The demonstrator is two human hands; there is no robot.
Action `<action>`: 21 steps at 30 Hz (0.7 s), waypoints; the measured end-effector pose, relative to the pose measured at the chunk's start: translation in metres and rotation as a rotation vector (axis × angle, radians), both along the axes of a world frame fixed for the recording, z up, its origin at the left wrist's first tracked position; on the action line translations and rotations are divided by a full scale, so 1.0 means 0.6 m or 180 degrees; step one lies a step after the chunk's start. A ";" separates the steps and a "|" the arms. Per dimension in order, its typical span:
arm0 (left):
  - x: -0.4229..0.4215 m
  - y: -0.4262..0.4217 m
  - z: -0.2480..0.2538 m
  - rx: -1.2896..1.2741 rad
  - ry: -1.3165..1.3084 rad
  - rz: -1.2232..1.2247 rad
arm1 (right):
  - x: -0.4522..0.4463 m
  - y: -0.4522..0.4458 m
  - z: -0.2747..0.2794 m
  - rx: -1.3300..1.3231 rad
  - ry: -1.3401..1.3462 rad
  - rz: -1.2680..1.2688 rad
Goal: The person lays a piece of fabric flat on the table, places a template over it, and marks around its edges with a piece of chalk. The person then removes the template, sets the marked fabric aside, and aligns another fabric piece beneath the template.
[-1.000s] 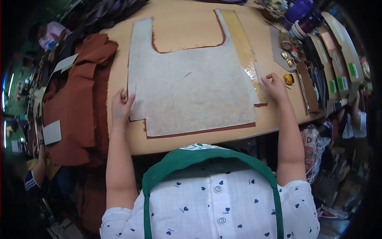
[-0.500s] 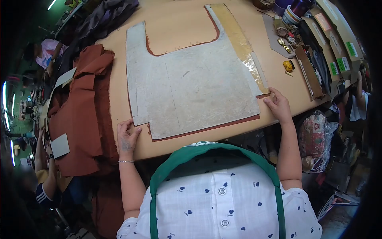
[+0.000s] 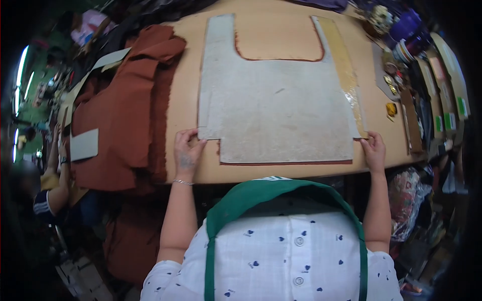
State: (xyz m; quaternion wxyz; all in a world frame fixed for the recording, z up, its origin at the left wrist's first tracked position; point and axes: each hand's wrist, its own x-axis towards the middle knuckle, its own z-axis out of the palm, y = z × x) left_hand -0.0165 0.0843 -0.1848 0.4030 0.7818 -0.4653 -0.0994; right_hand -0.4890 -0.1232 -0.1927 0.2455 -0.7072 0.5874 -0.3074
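A large grey pattern template (image 3: pixel 281 110) with a deep U-shaped cut-out on its far side lies flat on the table. Yellowish tape (image 3: pixel 335 47) covers its right arm. Beneath it, a thin edge of reddish-brown material (image 3: pixel 286 163) shows along the near side and around the cut-out. My left hand (image 3: pixel 187 153) pinches the template's near-left corner between thumb and fingers. At the near-right corner, below the taped strip, my right hand (image 3: pixel 373 150) is closed in a similar pinch. Whether the fingers also grip the brown layer cannot be made out.
Reddish-brown material (image 3: pixel 115 120) is piled at the left, with a pale card (image 3: pixel 84 144) on it. To the right are a small yellow object (image 3: pixel 391 110), a long cardboard box (image 3: pixel 411 120) and purple containers (image 3: pixel 405 22). Another person's arm (image 3: pixel 57 190) shows at far left.
The view has turned and shifted, so the template now appears squarer and further right. Both hands stay at its near corners. The brown strip along the near edge looks narrower.
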 end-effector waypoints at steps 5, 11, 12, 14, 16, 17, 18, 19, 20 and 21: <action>-0.010 0.000 0.011 -0.0028 0.0233 0.0097 | -0.001 -0.001 -0.010 0.0168 -0.0192 0.0029; -0.006 0.001 0.003 0.0007 0.0154 0.0106 | -0.007 -0.001 -0.010 0.0188 0.0017 -0.0016; -0.006 0.002 0.002 -0.0037 0.0201 0.0081 | -0.010 -0.002 -0.014 0.0244 -0.0007 -0.0052; -0.005 0.001 0.001 -0.0135 0.0297 0.0021 | -0.006 -0.004 -0.015 0.0293 -0.0047 -0.0077; -0.001 0.002 -0.001 -0.0137 0.0050 -0.0115 | -0.003 0.001 -0.011 0.0253 -0.0048 -0.0120; 0.003 0.003 -0.006 -0.0158 0.0003 -0.0180 | 0.001 0.006 -0.004 0.0242 -0.0009 -0.0136; 0.010 0.005 -0.014 -0.0213 0.0017 -0.0260 | 0.008 0.010 0.001 0.0229 0.0030 -0.0173; 0.011 0.006 -0.013 -0.0203 -0.0073 -0.0317 | 0.008 0.010 0.001 0.0205 0.0103 -0.0193; 0.012 0.008 -0.009 -0.0155 -0.0156 -0.0436 | 0.008 0.010 0.000 0.0186 0.0171 -0.0209; 0.016 0.015 -0.023 -0.0137 0.0190 -0.0275 | 0.010 0.010 0.000 0.0046 0.0138 -0.0161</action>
